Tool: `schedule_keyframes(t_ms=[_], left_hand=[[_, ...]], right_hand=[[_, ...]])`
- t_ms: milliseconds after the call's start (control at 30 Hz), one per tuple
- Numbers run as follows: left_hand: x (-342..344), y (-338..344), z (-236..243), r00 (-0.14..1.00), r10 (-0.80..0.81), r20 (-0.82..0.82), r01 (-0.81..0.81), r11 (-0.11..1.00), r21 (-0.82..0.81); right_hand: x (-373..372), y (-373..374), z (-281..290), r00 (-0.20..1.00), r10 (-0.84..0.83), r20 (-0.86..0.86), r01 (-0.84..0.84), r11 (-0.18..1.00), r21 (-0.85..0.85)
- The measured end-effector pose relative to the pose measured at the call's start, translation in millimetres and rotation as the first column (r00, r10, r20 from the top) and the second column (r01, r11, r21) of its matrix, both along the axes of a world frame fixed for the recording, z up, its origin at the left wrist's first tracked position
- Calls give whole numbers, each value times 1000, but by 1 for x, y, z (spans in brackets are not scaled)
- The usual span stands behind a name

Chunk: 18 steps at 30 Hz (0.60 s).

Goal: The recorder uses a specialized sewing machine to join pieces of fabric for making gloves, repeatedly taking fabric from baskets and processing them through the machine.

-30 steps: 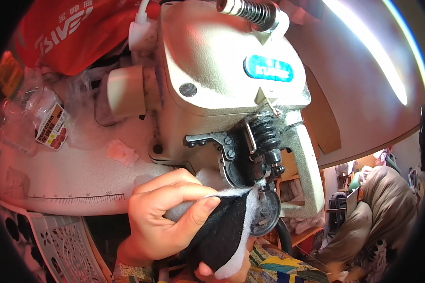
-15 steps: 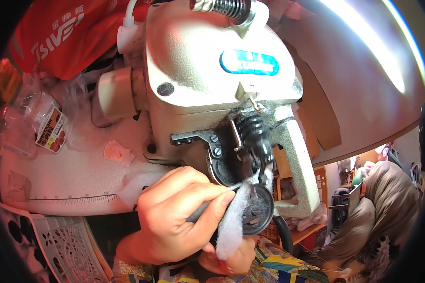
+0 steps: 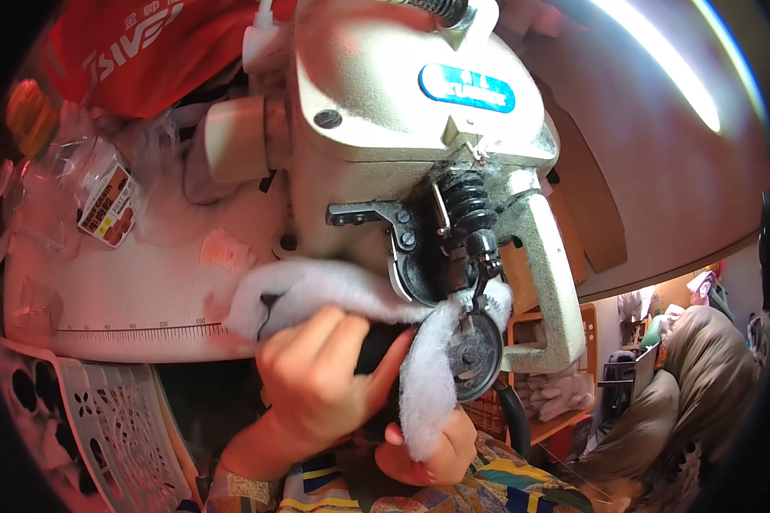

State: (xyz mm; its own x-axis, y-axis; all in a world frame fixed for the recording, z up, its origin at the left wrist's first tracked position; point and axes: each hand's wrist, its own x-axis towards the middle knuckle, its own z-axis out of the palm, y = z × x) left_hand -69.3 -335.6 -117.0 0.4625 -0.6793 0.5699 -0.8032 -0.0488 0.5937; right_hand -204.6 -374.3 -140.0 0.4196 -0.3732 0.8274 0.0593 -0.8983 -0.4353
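Observation:
A cream sewing machine (image 3: 419, 85) with a black spring and a round metal feed disc (image 3: 475, 359) stands in front of me. Fluffy pale-grey plush fabric (image 3: 316, 282) with a dark side runs up to the disc, and one fuzzy strip (image 3: 428, 385) hangs down beside it. My left hand (image 3: 316, 376) is closed on the plush fabric left of the disc, thumb pointing up toward it. Below the disc, my right hand (image 3: 436, 453) has its fingers curled at the hanging strip's lower end. The strip partly covers it, so its grip is hard to make out.
The pale work surface (image 3: 145, 299) carries a ruler scale along its near edge. A clear plastic bag with a label (image 3: 107, 205) and a red bag (image 3: 128, 60) lie at the left. Below is a white plastic basket (image 3: 128, 427). Brown fabric (image 3: 701, 368) is heaped at the right.
My left hand has shifted lower and away from the disc, and more plush shows behind it. The blurred needle mechanism now looks sharp. The machine sits higher and further right in view.

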Motion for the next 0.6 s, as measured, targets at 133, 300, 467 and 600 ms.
schedule_keyframes(t_ms=[133, 300, 467, 600], left_hand=[[0, -13, 19, 993, 34, -112, -24, 995, 94], [0, 0, 30, 970, 178, 165, -173, 984, -44], [10, 17, 37, 850, 153, 504, -51, 976, -211], [14, 7, 24, 982, -188, 22, 186, 937, -295]], right_hand=[[3, 4, 6, 999, -27, 17, 28, 995, -96], [10, 12, 0, 992, -101, 80, 108, 990, -95], [9, 1, 4, 999, -20, 33, 24, 994, -102], [8, 0, -1, 999, 16, 40, -10, 989, -151]])
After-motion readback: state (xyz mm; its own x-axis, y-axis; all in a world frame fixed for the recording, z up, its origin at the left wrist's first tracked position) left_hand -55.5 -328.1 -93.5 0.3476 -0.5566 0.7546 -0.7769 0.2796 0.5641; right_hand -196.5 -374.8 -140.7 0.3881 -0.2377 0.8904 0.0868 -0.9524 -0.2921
